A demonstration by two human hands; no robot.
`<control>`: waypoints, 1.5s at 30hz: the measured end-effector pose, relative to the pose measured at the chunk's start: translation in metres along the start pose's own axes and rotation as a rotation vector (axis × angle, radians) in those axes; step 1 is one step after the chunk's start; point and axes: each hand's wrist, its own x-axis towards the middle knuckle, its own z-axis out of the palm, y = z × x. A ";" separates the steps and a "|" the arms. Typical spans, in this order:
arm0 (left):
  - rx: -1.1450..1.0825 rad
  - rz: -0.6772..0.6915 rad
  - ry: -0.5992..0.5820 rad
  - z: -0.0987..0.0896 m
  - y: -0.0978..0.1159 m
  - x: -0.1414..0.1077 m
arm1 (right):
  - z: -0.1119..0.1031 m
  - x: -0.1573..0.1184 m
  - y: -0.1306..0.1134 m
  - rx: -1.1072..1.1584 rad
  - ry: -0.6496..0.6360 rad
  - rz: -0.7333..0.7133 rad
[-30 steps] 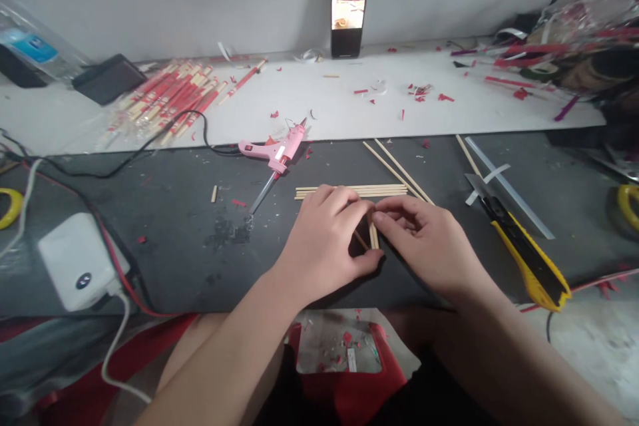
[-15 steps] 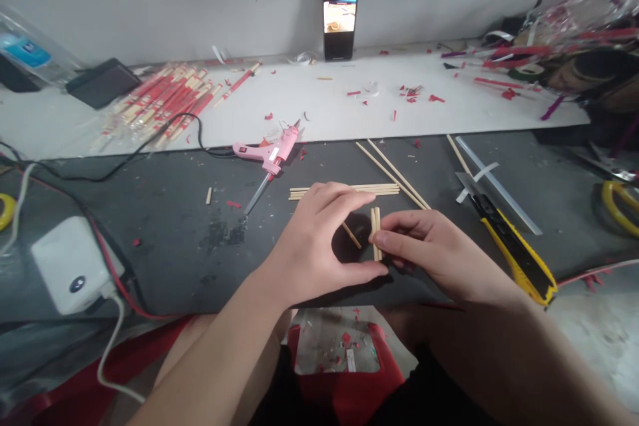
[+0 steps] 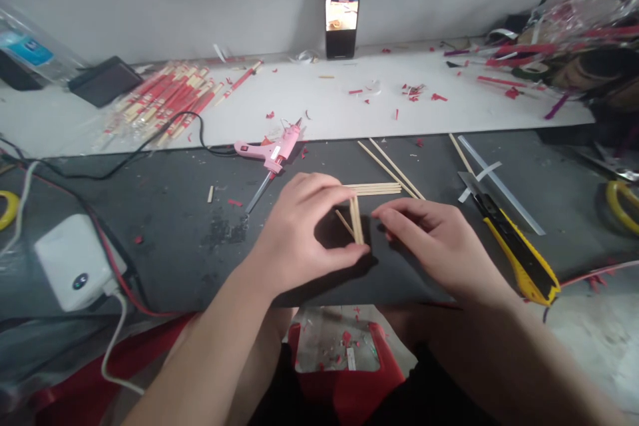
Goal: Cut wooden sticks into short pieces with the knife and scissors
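At the far left of the dark tabletop (image 3: 164,233) sat a white box with a plugged-in cable (image 3: 77,263), then a small cut stick piece (image 3: 210,194) and a pink hot glue gun (image 3: 272,152), its clear glue stick pointing back toward me.

Next came my left hand (image 3: 304,229), thumb and forefinger spread in a wide C and clamped on the ends of the short wooden sticks (image 3: 356,221). These lay side by side across the gap, far ends against my forefinger, near ends against my thumb. Through that gap, just left of them, a loose stick (image 3: 343,221) showed at a slant.

Beyond my fingertips lay a row of longer sticks (image 3: 374,189), two more slanting beside it. My right hand (image 3: 434,233) hovered just right of the held sticks, apart from them, fingers curled and thumb close to forefinger; I couldn't tell whether those tips met. Farther right lay a yellow utility knife (image 3: 522,249), blade out.
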 end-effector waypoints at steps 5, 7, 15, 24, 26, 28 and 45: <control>0.095 -0.025 0.080 -0.016 -0.013 -0.005 | 0.027 0.006 -0.001 -0.430 0.124 -0.228; 0.087 -0.026 0.064 -0.017 -0.013 -0.007 | 0.040 0.009 -0.004 -0.570 0.085 -0.267; 0.011 -0.021 -0.022 -0.016 -0.004 -0.011 | 0.058 0.007 -0.021 -0.884 0.007 -0.138; -0.079 -0.012 -0.012 -0.014 0.011 -0.022 | 0.029 -0.005 -0.016 0.157 -0.143 0.090; -0.104 0.004 -0.005 -0.012 0.014 -0.021 | 0.029 -0.011 -0.019 0.338 -0.163 0.126; -0.125 0.010 0.006 -0.011 0.016 -0.020 | 0.032 -0.015 -0.020 0.414 -0.157 0.093; -0.166 0.042 0.047 -0.003 0.016 -0.015 | 0.035 -0.015 -0.019 0.550 -0.138 0.102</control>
